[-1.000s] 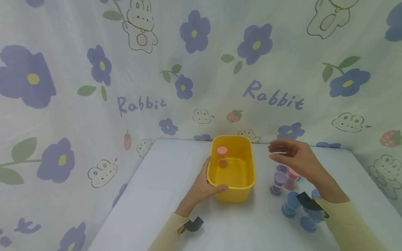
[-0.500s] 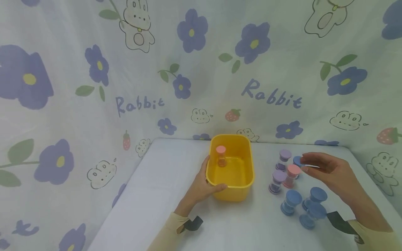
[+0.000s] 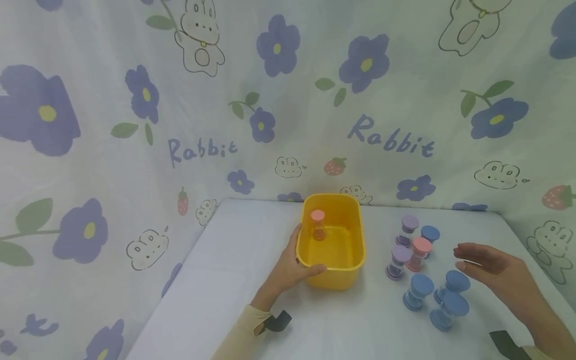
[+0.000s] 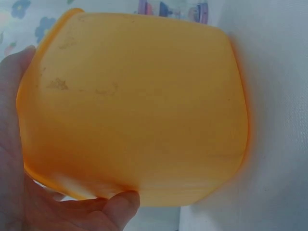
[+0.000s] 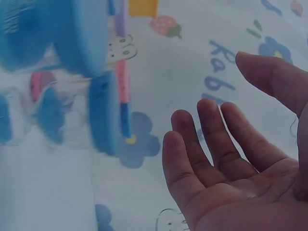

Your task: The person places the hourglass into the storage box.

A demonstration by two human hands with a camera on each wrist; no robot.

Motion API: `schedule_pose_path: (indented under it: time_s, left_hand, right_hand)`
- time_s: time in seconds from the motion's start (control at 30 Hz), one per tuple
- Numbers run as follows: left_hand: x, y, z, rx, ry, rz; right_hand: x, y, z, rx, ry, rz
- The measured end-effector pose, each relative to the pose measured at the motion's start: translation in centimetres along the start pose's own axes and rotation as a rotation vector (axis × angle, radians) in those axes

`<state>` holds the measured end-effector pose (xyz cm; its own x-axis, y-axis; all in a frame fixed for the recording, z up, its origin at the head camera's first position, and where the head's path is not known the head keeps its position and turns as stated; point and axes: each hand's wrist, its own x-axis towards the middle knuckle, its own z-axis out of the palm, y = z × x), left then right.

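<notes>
A yellow plastic bin (image 3: 334, 280) stands on the table, and my left hand (image 3: 288, 262) grips its near left corner, thumb along the front rim and fingers on the left side. Inside the bin, a pink hourglass (image 3: 318, 225) stands upright near the back left. My right hand (image 3: 497, 270) is raised at the right with nothing in it, its fingers (image 5: 224, 149) loosely extended. Nearest to it is a blue hourglass (image 3: 457, 281), with another blue hourglass (image 3: 449, 311) in front and a third blue hourglass (image 3: 418, 291) to the left.
Farther back stand a pink hourglass (image 3: 421, 246), two purple ones, with one purple hourglass (image 3: 399, 260) closest to the bin, and a blue hourglass (image 3: 430, 233). A patterned curtain (image 3: 288, 100) hangs behind the white table (image 3: 207, 280).
My right hand has moved right and toward me, from above the back hourglasses to beside the blue ones, uncovering the group. My left hand and the bin have stayed put.
</notes>
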<state>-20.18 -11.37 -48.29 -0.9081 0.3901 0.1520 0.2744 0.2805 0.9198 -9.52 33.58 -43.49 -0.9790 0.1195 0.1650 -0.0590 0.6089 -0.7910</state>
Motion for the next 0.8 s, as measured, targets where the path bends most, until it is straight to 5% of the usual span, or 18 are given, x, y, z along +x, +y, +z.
schedule_pose_path:
  time_s: [0.8]
  left_hand:
    - [-0.3,-0.2,0.0,0.033,0.000,-0.005]
  right_hand:
    - [-1.7,5.7,1.2,-0.130,-0.124,0.171]
